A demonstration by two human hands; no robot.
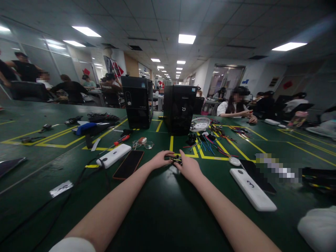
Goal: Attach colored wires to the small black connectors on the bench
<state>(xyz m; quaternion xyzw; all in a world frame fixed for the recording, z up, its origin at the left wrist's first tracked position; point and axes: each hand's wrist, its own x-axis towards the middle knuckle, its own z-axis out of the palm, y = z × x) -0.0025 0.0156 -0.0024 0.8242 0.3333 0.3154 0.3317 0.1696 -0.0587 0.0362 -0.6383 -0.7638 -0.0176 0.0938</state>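
Observation:
A small dark piece with yellow and shiny bits [176, 160] sits low over the green table, between my two hands. Its exact kind cannot be made out. My left hand [163, 159] grips it from the left, thumb and fingers bent around its edge. From the other side my right hand [189, 166] pinches it, partly covering it. Left of my hands lie a dark phone with an orange edge [129, 164] and a pair of glasses [149, 144]. A bunch of coloured wires [208, 143] lies beyond my right hand.
Two black computer towers [136, 105] [181, 110] stand ahead. A white basket [200, 124] is beside the right one. White power banks [115, 155] [252, 190] flank my arms. A red-handled screwdriver [121, 140] and black cable [76, 182] lie left. A person [233, 105] sits across the table.

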